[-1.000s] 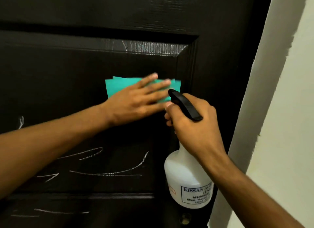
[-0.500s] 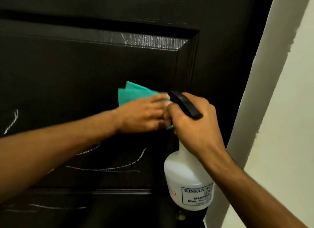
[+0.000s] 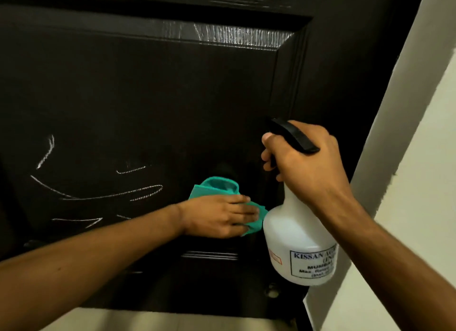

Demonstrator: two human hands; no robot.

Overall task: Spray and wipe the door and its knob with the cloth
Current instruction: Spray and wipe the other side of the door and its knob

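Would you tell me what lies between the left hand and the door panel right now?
In the head view, the green cloth lies between the left hand and the dark door, pressed flat under the fingers.

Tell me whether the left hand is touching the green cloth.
Touching. The head view shows the left hand laid flat over the green cloth, pressing it against the dark door, with cloth showing above and past the fingertips.

A home: dark panelled door (image 3: 172,96) beside cream wall (image 3: 419,182).

cloth (image 3: 217,186) partly under left hand (image 3: 217,217), bottle label (image 3: 314,263) cut by right forearm, lower print blurred
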